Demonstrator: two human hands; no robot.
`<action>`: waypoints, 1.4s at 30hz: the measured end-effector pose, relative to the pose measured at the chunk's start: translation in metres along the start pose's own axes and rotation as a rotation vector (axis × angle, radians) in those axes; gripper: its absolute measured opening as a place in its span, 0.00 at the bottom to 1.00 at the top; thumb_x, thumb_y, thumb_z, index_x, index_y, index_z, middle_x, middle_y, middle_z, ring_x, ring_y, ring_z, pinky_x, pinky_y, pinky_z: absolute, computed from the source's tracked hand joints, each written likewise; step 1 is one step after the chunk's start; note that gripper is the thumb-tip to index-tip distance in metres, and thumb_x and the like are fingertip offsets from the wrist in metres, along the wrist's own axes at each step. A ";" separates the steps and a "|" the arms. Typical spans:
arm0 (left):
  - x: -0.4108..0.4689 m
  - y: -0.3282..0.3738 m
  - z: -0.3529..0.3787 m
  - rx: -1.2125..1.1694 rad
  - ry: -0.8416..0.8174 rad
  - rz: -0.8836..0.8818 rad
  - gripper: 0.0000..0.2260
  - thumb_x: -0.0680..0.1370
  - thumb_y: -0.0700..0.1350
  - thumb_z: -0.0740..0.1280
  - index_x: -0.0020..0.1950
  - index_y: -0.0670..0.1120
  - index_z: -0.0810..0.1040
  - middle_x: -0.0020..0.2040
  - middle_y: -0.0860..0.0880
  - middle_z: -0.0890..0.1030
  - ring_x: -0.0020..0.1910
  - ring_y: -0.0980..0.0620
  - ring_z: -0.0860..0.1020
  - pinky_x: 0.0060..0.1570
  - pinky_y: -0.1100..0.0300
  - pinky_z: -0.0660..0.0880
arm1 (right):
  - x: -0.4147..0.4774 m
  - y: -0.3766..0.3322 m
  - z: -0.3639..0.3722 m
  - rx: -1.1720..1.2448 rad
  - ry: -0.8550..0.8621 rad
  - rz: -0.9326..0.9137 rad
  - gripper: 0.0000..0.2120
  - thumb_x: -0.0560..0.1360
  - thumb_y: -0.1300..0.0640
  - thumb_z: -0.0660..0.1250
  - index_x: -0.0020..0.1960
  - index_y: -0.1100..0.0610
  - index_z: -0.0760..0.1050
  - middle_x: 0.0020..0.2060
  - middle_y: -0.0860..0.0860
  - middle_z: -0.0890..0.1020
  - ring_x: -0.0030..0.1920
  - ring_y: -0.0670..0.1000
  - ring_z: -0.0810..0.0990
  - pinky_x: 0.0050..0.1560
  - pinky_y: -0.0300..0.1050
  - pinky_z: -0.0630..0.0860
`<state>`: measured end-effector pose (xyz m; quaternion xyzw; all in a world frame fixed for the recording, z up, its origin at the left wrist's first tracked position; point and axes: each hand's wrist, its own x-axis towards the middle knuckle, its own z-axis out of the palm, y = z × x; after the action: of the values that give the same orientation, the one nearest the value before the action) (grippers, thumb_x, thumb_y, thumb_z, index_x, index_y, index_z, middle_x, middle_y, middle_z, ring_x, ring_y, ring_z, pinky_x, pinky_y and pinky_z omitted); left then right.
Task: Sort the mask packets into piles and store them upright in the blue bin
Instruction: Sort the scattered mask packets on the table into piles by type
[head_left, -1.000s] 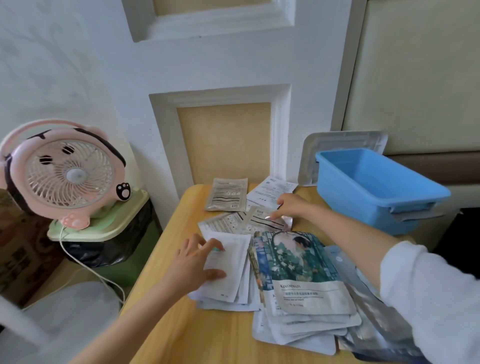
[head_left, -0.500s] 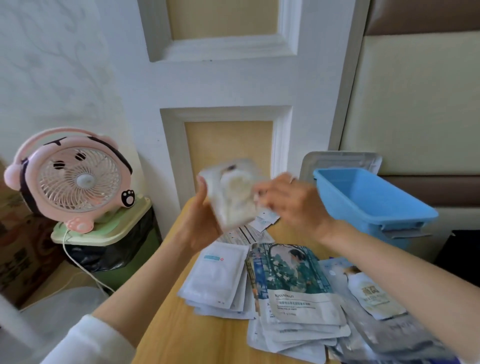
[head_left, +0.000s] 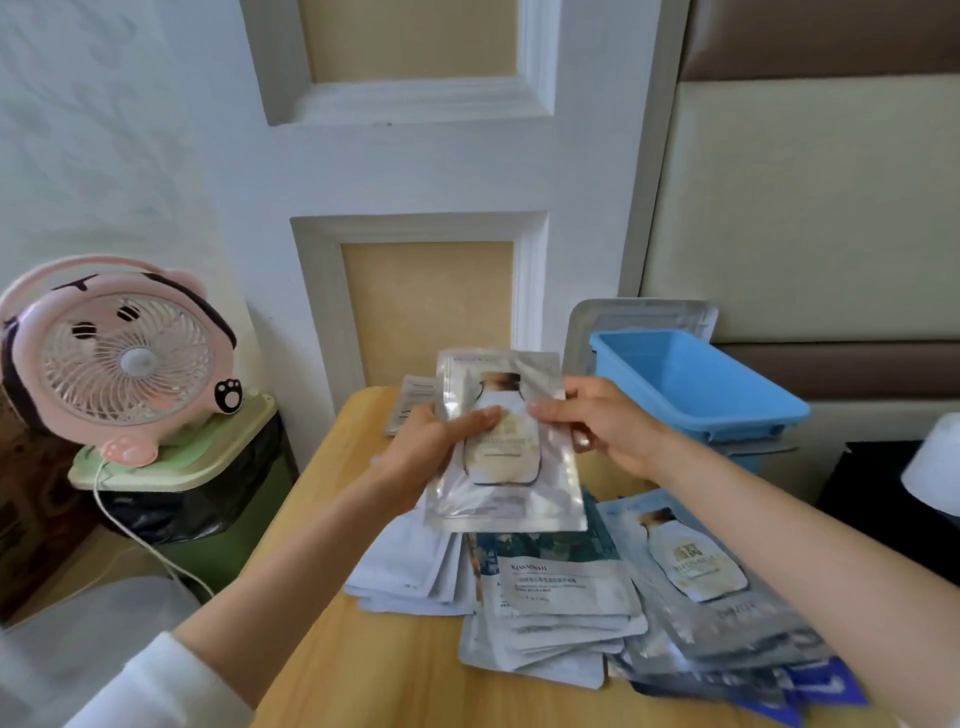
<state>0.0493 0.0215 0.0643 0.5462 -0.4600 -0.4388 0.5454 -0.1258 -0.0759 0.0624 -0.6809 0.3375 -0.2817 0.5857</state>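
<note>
Head view, sorting table; item one, silver mask packet (head_left: 504, 441), held upright above the table (head_left: 332, 670) and clear of the piles; printed with a pale bottle shape under a dark cap, small lettering too blurred to read; left hand (head_left: 426, 457) grips its left edge, thumb across the front; right hand (head_left: 597, 426) pinches its right edge near the top.

Item two, blue bin (head_left: 696, 384), open-topped, at the table's far right corner, near the right hand and apart from it; grey lid (head_left: 649, 317) propped behind it.

Item three, white pile (head_left: 410, 566), fanned, below the left hand; middle pile (head_left: 561, 597), top packet bearing a brand line in capitals beginning "KISS", the rest unclear; right pile (head_left: 701, 582), silver-blue, same bottle print, overhanging the near right edge.

Item four, grey packets (head_left: 413, 400) flat at the far edge.

Bare wood shows along the left edge and near corner; pink fan (head_left: 124, 358) stands off the table to the left.
</note>
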 end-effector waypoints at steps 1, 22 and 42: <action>0.000 0.000 0.004 0.021 0.009 -0.012 0.11 0.75 0.42 0.69 0.54 0.37 0.78 0.46 0.41 0.84 0.44 0.44 0.83 0.44 0.55 0.81 | -0.004 -0.004 -0.004 -0.009 0.047 -0.013 0.08 0.68 0.58 0.73 0.41 0.61 0.76 0.27 0.51 0.75 0.24 0.46 0.65 0.22 0.35 0.59; 0.079 -0.069 -0.055 0.640 0.326 -0.041 0.08 0.75 0.40 0.63 0.36 0.47 0.76 0.39 0.44 0.83 0.38 0.45 0.78 0.45 0.50 0.77 | -0.071 0.012 -0.057 -1.175 0.269 0.210 0.16 0.70 0.40 0.69 0.40 0.53 0.72 0.35 0.45 0.76 0.36 0.49 0.76 0.35 0.44 0.72; 0.152 -0.090 -0.096 1.624 0.096 0.594 0.14 0.63 0.39 0.77 0.46 0.45 0.78 0.42 0.47 0.83 0.36 0.49 0.82 0.29 0.61 0.75 | 0.079 0.065 0.004 -0.700 0.113 -0.017 0.05 0.76 0.57 0.64 0.46 0.47 0.75 0.42 0.42 0.79 0.42 0.41 0.77 0.47 0.40 0.78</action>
<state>0.1749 -0.1109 -0.0207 0.6418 -0.7312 0.2097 0.0970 -0.0822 -0.1415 -0.0034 -0.8266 0.4399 -0.1908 0.2948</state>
